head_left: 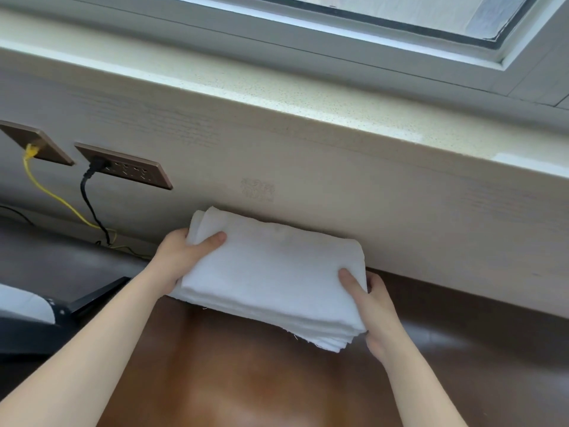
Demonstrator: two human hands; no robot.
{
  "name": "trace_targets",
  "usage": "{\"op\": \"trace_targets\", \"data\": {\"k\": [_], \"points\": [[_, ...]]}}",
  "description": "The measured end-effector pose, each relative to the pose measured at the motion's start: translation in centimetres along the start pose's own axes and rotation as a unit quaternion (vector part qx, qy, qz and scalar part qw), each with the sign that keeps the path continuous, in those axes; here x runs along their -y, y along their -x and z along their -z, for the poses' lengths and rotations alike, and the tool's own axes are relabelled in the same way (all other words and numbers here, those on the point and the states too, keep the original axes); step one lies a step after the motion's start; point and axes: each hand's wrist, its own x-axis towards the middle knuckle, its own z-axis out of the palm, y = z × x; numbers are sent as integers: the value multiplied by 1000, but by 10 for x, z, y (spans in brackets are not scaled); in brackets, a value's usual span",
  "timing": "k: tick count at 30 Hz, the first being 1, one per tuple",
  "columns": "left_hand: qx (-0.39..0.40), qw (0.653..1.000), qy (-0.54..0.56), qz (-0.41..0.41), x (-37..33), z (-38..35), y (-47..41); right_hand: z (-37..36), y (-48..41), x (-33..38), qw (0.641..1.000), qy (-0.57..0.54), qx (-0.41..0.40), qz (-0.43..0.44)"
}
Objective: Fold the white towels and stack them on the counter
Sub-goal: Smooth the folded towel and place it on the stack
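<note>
Glossy brown worktop (246,380) fills the lower half of the view and runs back to a cream wall panel (338,180). Above the panel sit a pale speckled sill (277,87) and a window (369,13). On the panel above the worktop's back left corner are two bronze socket plates. The nearer one (129,169) has a black plug and cable (89,195), and the farther one (40,146) has a yellow cable (46,192). Both cables trail down to the back edge.

A stack of folded white towels (271,272) lies at the middle of the worktop's back edge, with its far side close against the wall panel (whether it rests fully on the surface or is slightly lifted, I cannot tell).

The left hand (181,257) grasps the stack's left end, its thumb (212,241) pressed on top and its fingers curled round the edge. The right hand (375,309) grasps the stack's near right corner, its thumb (351,282) on top and its fingers wrapped round the side.

At the worktop's left edge sits a dark and white object (30,318), too cropped to identify.
</note>
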Motion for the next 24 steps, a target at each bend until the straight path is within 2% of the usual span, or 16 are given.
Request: {"op": "trace_targets", "data": {"k": [4, 8, 10, 14, 16, 18, 19, 20, 22, 23, 24], "points": [[36, 998, 43, -28, -11, 17, 20, 7, 17, 16, 997, 11, 35, 74], [51, 989, 94, -98, -25, 30, 30, 14, 22, 40, 987, -12, 132, 92], [55, 984, 98, -136, -33, 37, 34, 18, 25, 51, 978, 2, 159, 136], [9, 969, 39, -242, -44, 49, 40, 24, 35, 65, 951, 111, 87, 276], [-15, 953, 34, -301, -39, 50, 41, 26, 42, 63, 913, 173, 57, 364], [-3, 945, 20, -326, -22, 54, 38, 25, 41, 50, 855, 268, 11, 443], [7, 942, -35, -335, -7, 57, 36, 24, 39, 40, 828, 309, -4, 469], [14, 928, -144, -343, 12, 63, 31, 27, 32, 26, 806, 356, -13, 473], [25, 879, -343, -331, 49, 70, 28, 37, 14, -13, 750, 484, 35, 449], [25, 880, -361, -309, 61, 70, 31, 41, 9, -30, 729, 545, 66, 410], [19, 902, -329, -279, 69, 67, 36, 43, 10, -42, 739, 568, 83, 354]]}}
